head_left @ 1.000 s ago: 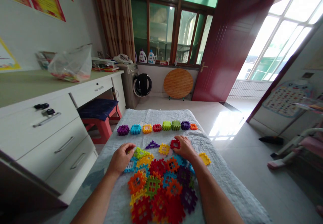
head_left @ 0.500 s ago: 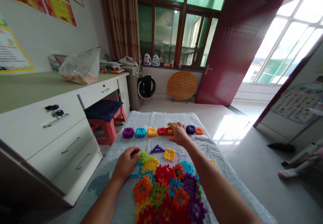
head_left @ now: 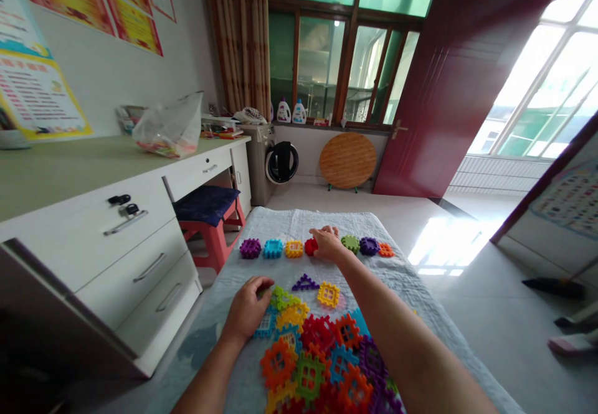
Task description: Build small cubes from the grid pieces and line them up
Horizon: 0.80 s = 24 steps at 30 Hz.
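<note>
My right hand (head_left: 326, 243) reaches over the row of block cubes, its fingers bent down around a red cube that it mostly hides. Left of it in the row stand another red cube (head_left: 311, 247), a yellow one (head_left: 294, 249), a blue one (head_left: 273, 248) and a purple one (head_left: 250, 248). On its right are a green cube (head_left: 350, 244), a dark purple cube (head_left: 369, 246) and an orange piece (head_left: 385, 249). My left hand (head_left: 247, 310) rests on the cloth, loosely curved, thumb and fingers apart, beside a lime green piece (head_left: 283, 299) at the heap's edge.
Interlocking plastic pieces (head_left: 308, 373) lie heaped near me. A purple triangle (head_left: 305, 282) and a yellow square (head_left: 328, 294) lie between heap and row. A pale cloth (head_left: 219, 364) covers the surface. A desk (head_left: 93, 159) and a stool (head_left: 208, 205) stand left.
The view has swung a little to the left. My right hand has shifted slightly, and the green cube beside it now shows. My left hand stays by the lime green piece.
</note>
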Tool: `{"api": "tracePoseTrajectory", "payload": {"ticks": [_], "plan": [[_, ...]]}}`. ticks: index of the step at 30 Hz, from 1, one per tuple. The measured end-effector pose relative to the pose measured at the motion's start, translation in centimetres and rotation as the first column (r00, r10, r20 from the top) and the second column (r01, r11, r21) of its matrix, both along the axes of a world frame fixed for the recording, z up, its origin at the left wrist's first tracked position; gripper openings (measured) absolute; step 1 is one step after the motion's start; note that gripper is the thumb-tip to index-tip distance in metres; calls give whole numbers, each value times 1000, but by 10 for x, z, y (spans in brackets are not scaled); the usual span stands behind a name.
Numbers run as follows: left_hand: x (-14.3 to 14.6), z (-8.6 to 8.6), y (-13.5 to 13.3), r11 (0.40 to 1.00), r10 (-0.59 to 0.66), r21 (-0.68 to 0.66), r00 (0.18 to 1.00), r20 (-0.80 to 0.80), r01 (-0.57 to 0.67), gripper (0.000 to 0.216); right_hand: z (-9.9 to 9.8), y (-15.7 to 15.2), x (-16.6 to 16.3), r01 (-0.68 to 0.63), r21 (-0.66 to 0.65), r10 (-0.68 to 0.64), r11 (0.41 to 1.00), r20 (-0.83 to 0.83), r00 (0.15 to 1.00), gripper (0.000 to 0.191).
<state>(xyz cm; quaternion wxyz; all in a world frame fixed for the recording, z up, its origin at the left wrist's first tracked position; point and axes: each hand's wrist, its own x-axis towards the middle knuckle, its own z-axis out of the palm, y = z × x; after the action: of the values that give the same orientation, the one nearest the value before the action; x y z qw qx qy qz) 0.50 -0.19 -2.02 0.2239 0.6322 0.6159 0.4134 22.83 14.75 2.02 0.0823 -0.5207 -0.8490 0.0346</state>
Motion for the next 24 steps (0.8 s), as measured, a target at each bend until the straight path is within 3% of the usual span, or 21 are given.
{"api": "tracePoseTrajectory", "payload": {"ticks": [5,9,14,18,24], "plan": [[0,-1,1,1000,-2,-7,1000,11,2,21,13,-14,12,38,49,-32,998,-112,993,68],[-1,-3,1,1000,-5,-6,1000,1,5,22,25,-46,42,117,88,-93,989,-239,967,55],[-1,-6,2,1000,0,25,999,-51,1,21,19,-104,77,-7,-50,-9,999,-313,950,38],[-2,-9,3,999,-9,35,999,-53,11,21,8,-133,73,-61,-88,33,994,-296,955,32],[-3,-11,2,999,-8,51,1000,-24,9,22,-4,-134,51,-23,-82,10,996,-164,986,28]]}}
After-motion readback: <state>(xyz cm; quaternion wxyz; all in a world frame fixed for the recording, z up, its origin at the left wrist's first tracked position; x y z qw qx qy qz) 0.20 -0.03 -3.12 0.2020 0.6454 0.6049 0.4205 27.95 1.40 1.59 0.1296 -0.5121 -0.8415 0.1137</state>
